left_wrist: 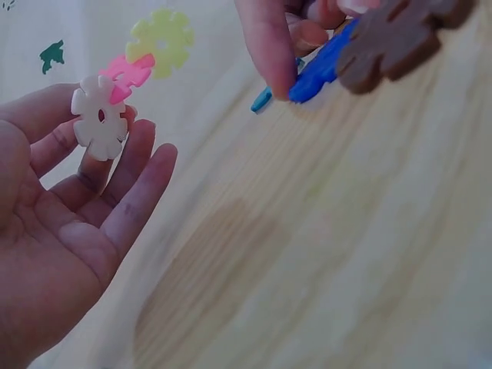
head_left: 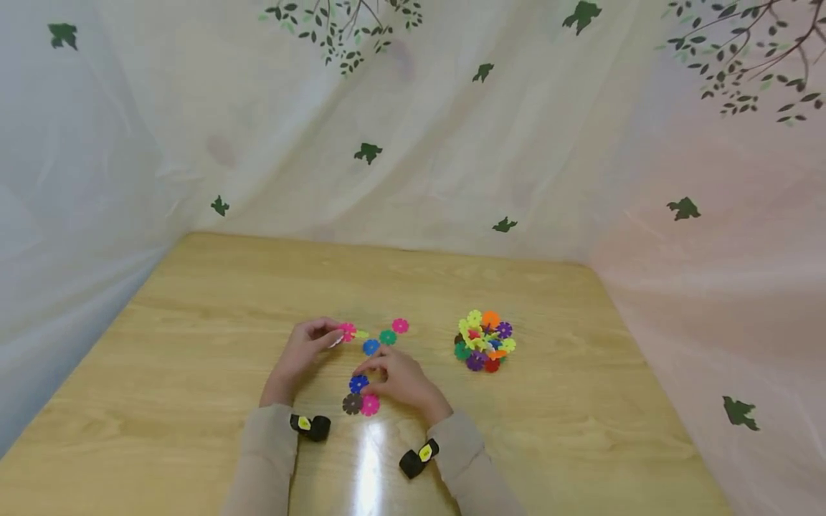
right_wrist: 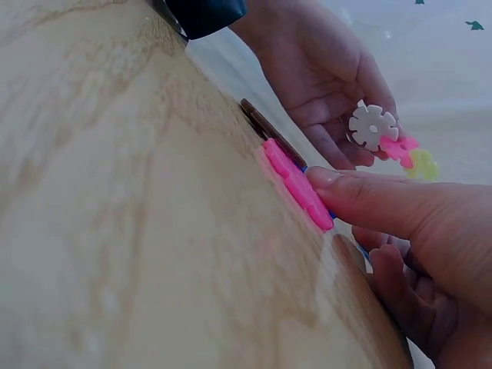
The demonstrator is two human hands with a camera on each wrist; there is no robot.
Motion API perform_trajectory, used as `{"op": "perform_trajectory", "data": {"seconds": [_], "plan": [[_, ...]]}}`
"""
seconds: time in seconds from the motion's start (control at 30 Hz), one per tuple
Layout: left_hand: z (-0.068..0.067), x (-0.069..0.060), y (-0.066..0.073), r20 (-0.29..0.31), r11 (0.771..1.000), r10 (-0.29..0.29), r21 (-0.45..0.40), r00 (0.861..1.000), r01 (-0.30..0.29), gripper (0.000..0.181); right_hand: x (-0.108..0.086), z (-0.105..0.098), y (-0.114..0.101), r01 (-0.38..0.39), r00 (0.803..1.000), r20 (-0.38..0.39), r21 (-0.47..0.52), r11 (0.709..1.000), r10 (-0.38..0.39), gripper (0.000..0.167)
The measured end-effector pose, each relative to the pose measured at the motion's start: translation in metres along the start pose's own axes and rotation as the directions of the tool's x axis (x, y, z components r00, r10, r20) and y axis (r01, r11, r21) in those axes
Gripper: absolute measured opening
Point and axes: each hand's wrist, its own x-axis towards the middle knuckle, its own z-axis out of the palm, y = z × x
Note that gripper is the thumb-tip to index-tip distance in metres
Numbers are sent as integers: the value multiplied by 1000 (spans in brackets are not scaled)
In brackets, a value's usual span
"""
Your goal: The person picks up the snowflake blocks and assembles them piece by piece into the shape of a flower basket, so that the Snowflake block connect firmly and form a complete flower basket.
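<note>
My left hand (head_left: pixel 308 351) pinches a white notched snowflake disc (left_wrist: pixel 100 123) by its edge. Joined to that disc are a pink disc (left_wrist: pixel 127 75) and then a yellow one (left_wrist: pixel 161 42), in a short chain above the table. My right hand (head_left: pixel 405 380) lies lower and to the right, with thumb and index finger at opposite edges of a blue snowflake disc (head_left: pixel 358 384), pinching it. A brown disc (head_left: pixel 352 403) and a pink disc (right_wrist: pixel 296 183) sit against the blue one. Whether these three are slotted together is hard to tell.
Beyond the right hand lie a light blue disc (head_left: pixel 371 347), a green disc (head_left: pixel 388 337) and a pink disc (head_left: pixel 400 326) in a slanting row. A heap of mixed-colour discs (head_left: pixel 476 344) sits to the right on the wooden table (head_left: pixel 568 401). Printed cloth (head_left: pixel 419 193) hangs behind.
</note>
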Motion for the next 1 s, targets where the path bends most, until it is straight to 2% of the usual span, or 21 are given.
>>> {"op": "perform_trajectory", "data": {"seconds": [0.13, 0.2, 0.3, 0.47, 0.6, 0.73, 0.83, 0.93, 1.0], "plan": [[3, -2, -3, 14, 1000, 7, 7, 1000, -7, 24, -3, 5, 3, -35, 997, -66, 129, 991, 44, 27], [5, -2, -3, 17, 1000, 15, 8, 1000, -15, 23, -2, 6, 6, -51, 990, -115, 215, 975, 77, 24], [8, -2, -1, 16, 1000, 10, -9, 1000, -10, 22, 0, 8, 11, -66, 974, -178, 355, 933, 137, 17], [9, 0, 2, 23, 1000, 21, -20, 1000, -21, 22, 5, 6, 12, -87, 936, -243, 544, 835, 256, 17], [10, 0, 1, 35, 999, 30, -12, 999, -30, 21, 7, 4, 11, -108, 901, -275, 608, 786, 336, 21], [10, 1, 1, 52, 1000, 4, -29, 999, -3, 20, 6, 0, 7, -110, 891, -268, 656, 746, 367, 22], [9, 1, 2, 64, 999, -6, -37, 998, 8, 20, -1, -10, -8, -110, 890, -261, 673, 731, 374, 21], [9, 1, 2, 74, 999, 4, -42, 997, -1, 20, -6, -17, -20, -113, 890, -265, 662, 741, 372, 20], [9, 1, 2, 83, 999, 17, -47, 996, -13, 20, -3, -14, -14, -120, 887, -264, 660, 741, 379, 21]]}}
